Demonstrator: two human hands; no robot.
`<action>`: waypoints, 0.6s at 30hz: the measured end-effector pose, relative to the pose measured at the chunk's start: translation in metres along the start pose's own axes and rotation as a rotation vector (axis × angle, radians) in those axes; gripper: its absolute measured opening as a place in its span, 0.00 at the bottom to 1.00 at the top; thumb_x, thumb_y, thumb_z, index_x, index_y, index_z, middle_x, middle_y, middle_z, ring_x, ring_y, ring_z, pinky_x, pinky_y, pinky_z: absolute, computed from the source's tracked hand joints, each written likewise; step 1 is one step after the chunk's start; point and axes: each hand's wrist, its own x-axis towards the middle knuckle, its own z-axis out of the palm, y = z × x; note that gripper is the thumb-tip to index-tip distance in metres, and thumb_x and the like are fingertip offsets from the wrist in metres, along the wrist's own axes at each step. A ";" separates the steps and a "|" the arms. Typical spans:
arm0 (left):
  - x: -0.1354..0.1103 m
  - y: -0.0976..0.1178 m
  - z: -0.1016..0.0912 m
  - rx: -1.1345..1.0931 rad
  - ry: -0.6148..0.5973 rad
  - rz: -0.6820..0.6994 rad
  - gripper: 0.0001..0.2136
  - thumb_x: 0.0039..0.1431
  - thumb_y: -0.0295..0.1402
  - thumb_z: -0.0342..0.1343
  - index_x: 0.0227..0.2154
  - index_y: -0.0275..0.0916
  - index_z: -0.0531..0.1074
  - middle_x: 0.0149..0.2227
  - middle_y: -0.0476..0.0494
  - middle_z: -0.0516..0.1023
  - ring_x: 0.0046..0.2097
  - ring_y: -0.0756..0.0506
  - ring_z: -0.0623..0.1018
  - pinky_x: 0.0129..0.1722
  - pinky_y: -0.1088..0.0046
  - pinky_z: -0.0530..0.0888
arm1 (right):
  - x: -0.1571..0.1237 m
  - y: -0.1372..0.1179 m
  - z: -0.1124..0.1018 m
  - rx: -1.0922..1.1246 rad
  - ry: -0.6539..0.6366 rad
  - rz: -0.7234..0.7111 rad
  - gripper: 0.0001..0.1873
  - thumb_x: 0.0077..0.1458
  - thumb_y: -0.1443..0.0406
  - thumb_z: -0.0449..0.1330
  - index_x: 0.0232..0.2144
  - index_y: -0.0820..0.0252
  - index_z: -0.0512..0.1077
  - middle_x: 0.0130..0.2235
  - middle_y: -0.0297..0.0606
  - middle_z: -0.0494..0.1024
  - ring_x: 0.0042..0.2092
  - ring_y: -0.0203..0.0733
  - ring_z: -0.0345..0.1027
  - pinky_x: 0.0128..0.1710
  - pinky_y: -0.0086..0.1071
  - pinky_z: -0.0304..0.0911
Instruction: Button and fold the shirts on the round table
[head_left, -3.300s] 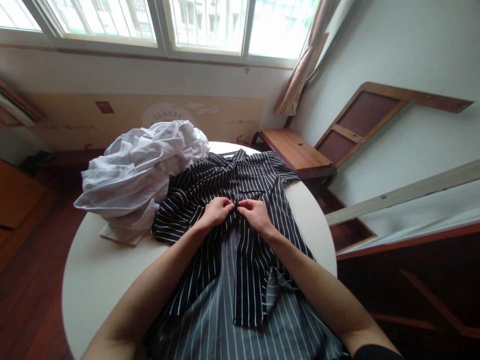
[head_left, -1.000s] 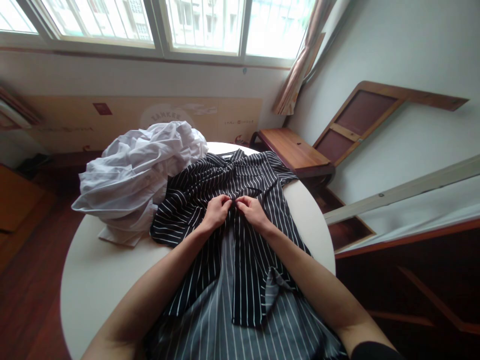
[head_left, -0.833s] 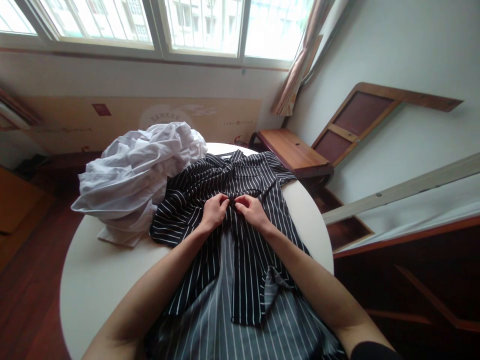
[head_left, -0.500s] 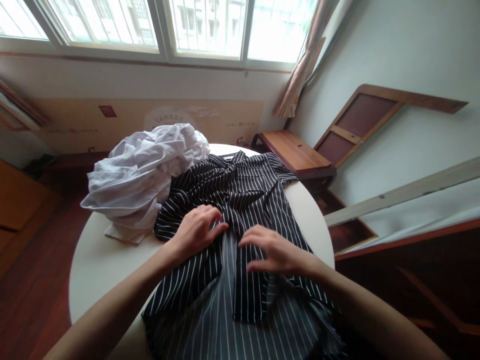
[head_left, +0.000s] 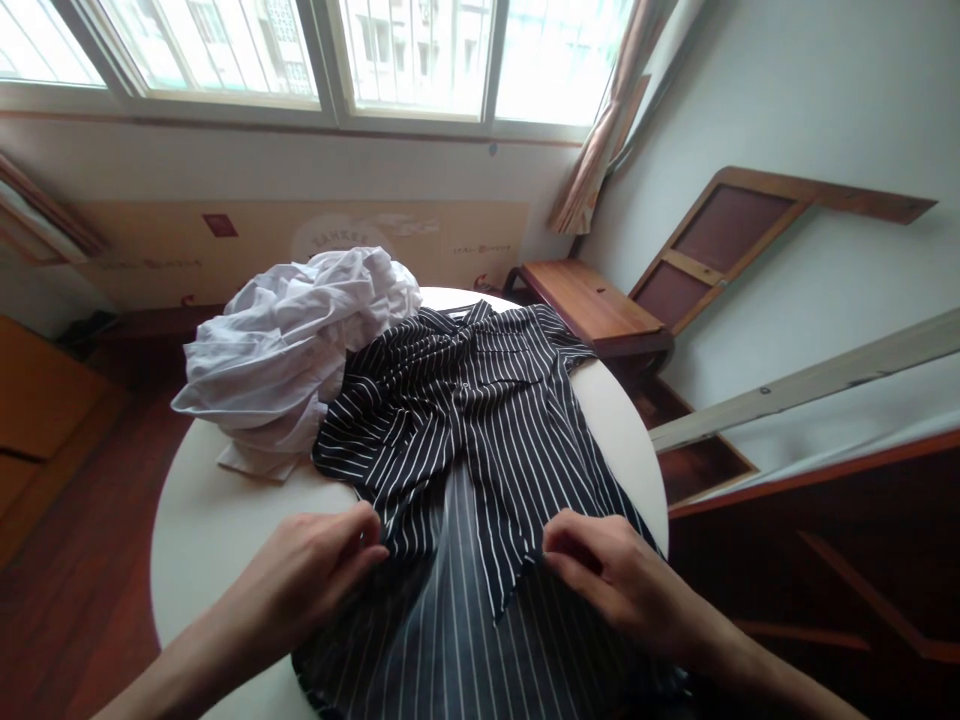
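Note:
A black shirt with white stripes [head_left: 510, 430] lies spread over a round white table [head_left: 202, 510], its collar toward the window. Its front is parted below the chest, showing the greyer inside of the back panel. My left hand [head_left: 330, 555] is closed in a pinch on the left front panel. Opposite it, my right hand [head_left: 607, 560] pinches the lower edge of the right front panel, whose corner hangs down between the hands. Beside the shirt, at the table's far left, sits a crumpled heap of white cloth [head_left: 292, 330].
Behind the table's right side stands a low wooden bench [head_left: 592, 300]. A wooden frame with dark panels [head_left: 735, 220] is against the right wall. Windows [head_left: 420, 60] and a curtain [head_left: 592, 170] are at the back, with a cardboard sheet [head_left: 255, 245] below them.
Both hands have moved apart and toward me, from loosely open near the shirt's middle to pinching its front panels. The front panels are now pulled wider apart and lie smoother.

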 end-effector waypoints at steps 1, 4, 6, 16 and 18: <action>-0.004 0.008 -0.009 -0.047 0.026 0.008 0.10 0.61 0.39 0.48 0.28 0.43 0.68 0.26 0.48 0.73 0.26 0.49 0.68 0.27 0.72 0.62 | -0.004 -0.006 -0.004 0.011 0.016 -0.012 0.06 0.60 0.65 0.52 0.30 0.54 0.67 0.28 0.34 0.73 0.28 0.35 0.65 0.30 0.30 0.59; -0.011 0.037 -0.014 -0.170 -0.098 0.121 0.09 0.60 0.41 0.51 0.29 0.44 0.70 0.26 0.49 0.74 0.28 0.49 0.69 0.28 0.74 0.64 | -0.014 -0.017 -0.004 -0.058 -0.181 -0.135 0.04 0.57 0.67 0.54 0.31 0.54 0.68 0.29 0.33 0.74 0.30 0.36 0.66 0.32 0.30 0.59; -0.008 0.053 0.000 -0.205 -0.259 0.218 0.06 0.59 0.39 0.53 0.31 0.45 0.71 0.27 0.50 0.75 0.29 0.50 0.70 0.28 0.75 0.65 | -0.015 -0.017 0.002 -0.133 -0.377 -0.197 0.05 0.56 0.69 0.54 0.33 0.55 0.69 0.31 0.33 0.75 0.32 0.37 0.67 0.33 0.30 0.58; 0.077 0.035 0.000 0.079 -0.040 0.306 0.16 0.63 0.45 0.48 0.42 0.40 0.73 0.39 0.44 0.78 0.40 0.46 0.75 0.40 0.70 0.69 | 0.061 0.044 -0.029 -0.102 -0.143 -0.037 0.18 0.60 0.56 0.54 0.49 0.59 0.69 0.47 0.42 0.75 0.46 0.42 0.70 0.46 0.35 0.64; 0.111 0.018 -0.001 0.219 0.135 0.321 0.21 0.64 0.48 0.45 0.50 0.40 0.70 0.52 0.40 0.74 0.53 0.41 0.71 0.53 0.61 0.65 | 0.096 0.068 -0.025 -0.257 0.076 -0.010 0.23 0.61 0.55 0.52 0.56 0.59 0.65 0.58 0.46 0.67 0.58 0.47 0.61 0.57 0.41 0.56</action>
